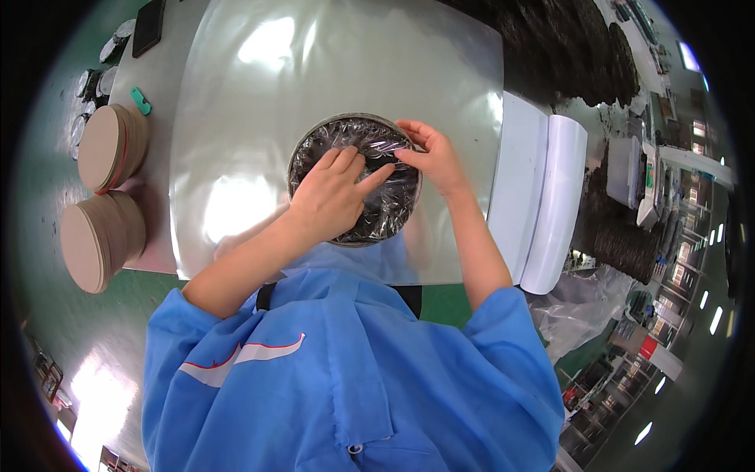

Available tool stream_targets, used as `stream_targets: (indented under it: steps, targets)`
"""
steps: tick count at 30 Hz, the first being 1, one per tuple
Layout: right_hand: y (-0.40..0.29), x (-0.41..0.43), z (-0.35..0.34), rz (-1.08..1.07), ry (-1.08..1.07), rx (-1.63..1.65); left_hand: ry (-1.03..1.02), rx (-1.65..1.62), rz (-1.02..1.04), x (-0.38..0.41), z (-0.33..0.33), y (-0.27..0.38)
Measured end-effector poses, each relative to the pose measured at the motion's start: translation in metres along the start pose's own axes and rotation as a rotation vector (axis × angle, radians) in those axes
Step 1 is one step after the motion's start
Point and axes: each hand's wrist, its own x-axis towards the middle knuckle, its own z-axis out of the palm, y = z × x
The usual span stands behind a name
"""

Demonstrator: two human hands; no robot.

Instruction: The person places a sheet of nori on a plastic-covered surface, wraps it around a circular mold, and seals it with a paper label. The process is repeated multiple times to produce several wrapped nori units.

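Observation:
A round, shallow container (291, 171) with a thin greyish rim lies on a large clear plastic sheet (365, 65) before me. Crinkled clear film (389, 215) covers the black contents inside the rim. My left hand (330, 197) rests palm down on this film, fingers apart, pressing near the middle. At the far right of the rim, my right hand (433, 156) has its thumb on the film and its fingers around the outer edge. What lies beneath the left palm is hidden.
Two stacks of tan round discs, the farther (100, 150) and the nearer (85, 248), line the table's left edge. A green cutter (140, 101) and dark phone-like slab (148, 26) lie beyond. Right are a white film roll (557, 203) and black fibre bundles (566, 53).

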Motion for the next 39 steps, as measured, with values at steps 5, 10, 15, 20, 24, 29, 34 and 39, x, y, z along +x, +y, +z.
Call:
stream_targets:
  steps: [5,10,15,20,24,29,34,39]
  targets:
    - [-0.003,-0.012,0.026,-0.098,0.219,-0.419,-0.044,0.049,-0.076,0.001,0.002,0.001]
    - [0.009,-0.022,0.029,-0.077,0.335,-0.054,0.001,0.068,-0.056,0.003,0.005,0.0]
    - [-0.008,-0.086,0.045,-0.49,0.339,-0.535,-0.016,0.087,-0.049,0.0,0.004,0.0]
    - [-0.004,-0.102,0.061,-0.54,0.103,-0.88,-0.056,0.06,0.014,0.0,-0.001,0.0]
    - [-0.019,-0.101,0.069,-0.566,0.126,-0.972,-0.036,0.008,0.051,-0.003,0.0,-0.008]
    - [-0.028,-0.125,0.128,-0.497,0.18,-0.989,-0.063,0.037,0.094,-0.005,0.002,-0.009]
    - [0.006,-0.117,0.147,-0.497,0.235,-0.826,-0.044,0.03,0.139,-0.004,0.002,-0.009]
    - [0.008,-0.123,0.134,-0.624,0.237,-0.809,-0.049,0.086,0.128,-0.005,0.009,-0.006]
